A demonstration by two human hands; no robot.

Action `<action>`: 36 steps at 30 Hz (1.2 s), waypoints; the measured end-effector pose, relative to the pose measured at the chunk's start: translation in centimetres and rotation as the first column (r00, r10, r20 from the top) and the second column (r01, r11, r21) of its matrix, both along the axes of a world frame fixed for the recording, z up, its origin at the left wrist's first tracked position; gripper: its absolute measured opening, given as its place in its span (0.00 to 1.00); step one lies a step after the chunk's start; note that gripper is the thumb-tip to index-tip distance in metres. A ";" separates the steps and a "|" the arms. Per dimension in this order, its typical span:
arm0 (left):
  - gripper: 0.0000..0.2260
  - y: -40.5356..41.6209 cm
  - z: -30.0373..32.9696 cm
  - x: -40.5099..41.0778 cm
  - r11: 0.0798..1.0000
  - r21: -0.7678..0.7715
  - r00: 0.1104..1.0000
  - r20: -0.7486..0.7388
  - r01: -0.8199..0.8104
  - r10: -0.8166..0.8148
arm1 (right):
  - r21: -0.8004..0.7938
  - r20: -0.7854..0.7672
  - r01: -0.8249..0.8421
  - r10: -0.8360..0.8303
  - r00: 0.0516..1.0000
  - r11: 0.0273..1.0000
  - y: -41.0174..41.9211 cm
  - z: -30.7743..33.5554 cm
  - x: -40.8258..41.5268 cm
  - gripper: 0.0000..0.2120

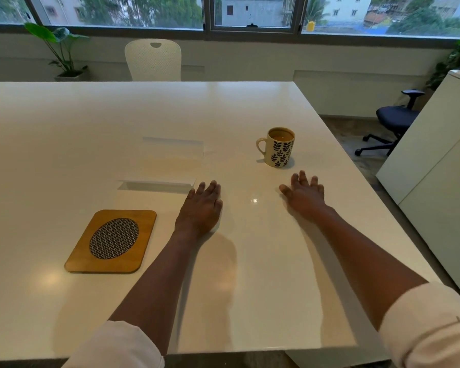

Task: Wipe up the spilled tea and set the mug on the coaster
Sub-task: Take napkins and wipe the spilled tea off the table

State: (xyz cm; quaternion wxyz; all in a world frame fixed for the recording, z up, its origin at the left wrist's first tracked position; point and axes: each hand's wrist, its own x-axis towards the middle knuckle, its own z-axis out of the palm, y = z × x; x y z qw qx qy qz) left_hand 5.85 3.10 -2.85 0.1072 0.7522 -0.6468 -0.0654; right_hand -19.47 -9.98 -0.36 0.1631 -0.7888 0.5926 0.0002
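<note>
Both hands are held flat and open over the white tabletop [64, 142], with nothing gripped. The left hand [201, 205] is stretched out just beside a corner of the white paper towel [168, 160]. The right hand [304, 193], fingers spread, is placed near the leaf-patterned mug [278, 147]. The wooden coaster [112, 241] is seen left of the left forearm, well apart from the mug.

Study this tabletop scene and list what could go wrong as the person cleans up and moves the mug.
1. The mug looks nearly full of tea, so lifting or tilting it could slop more out.
2. The coaster lies far across the table, so the full mug needs a long carry.
3. The white paper sheet lies over a brownish patch, hard to see against the white surface; the left hand might miss some spill.
</note>
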 end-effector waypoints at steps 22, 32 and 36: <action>0.22 0.5 0.8 0.6 0.988 -0.089 0.939 -0.333 -0.126 0.090 | -0.131 0.000 -0.627 0.633 0.774 0.768 13.8 -0.4 7.0 0.26; 0.22 0.3 0.9 0.3 0.996 -0.072 0.987 -0.154 -0.060 0.049 | -0.095 0.082 -0.611 0.618 0.782 0.786 18.6 0.2 -2.4 0.24; 0.22 0.0 0.9 0.1 0.998 -0.052 0.997 -0.069 -0.037 0.033 | -0.084 0.125 -0.560 0.566 0.815 0.825 17.4 0.1 -4.0 0.27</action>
